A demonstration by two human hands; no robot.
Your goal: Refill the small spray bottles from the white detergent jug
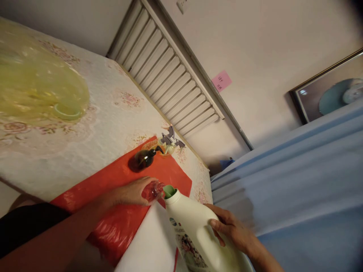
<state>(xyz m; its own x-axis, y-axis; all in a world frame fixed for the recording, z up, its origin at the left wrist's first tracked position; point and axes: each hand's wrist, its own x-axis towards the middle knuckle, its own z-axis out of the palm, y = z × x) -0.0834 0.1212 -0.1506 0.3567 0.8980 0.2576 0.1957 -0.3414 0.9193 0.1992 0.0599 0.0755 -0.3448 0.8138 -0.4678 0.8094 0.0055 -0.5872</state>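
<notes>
Left hand (129,193): at 8 o'clock from view centre; closed around the bottle (150,192).
Bottle: at 7 o'clock, over the red sheet (93,185); clear-walled, neck turned toward 3 o'clock; contents not readable.
Right hand (229,228): at 5 o'clock; wrapped around the handle of the jug (188,219).
Jug: near 6 o'clock; cream, tilted, mouth toward 11 o'clock, green spout (169,192) showing in the opening; just beside the bottle's neck, contact not discernible.
Pump bottle (143,159): at 8 o'clock, dark, standing on the red sheet.
Sprayers (167,140): just off centre toward 8 o'clock, grey-triggered, near the sheet's far edge.
Yellow plastic (42,83): at 10 o'clock, spread on the floral tablecloth (107,147).
Radiator (172,73): near 12 o'clock, slatted.
Pink note (221,81): between 1 and 2 o'clock, on the wall.
Blue cloth (297,181): between 3 and 4 o'clock.
</notes>
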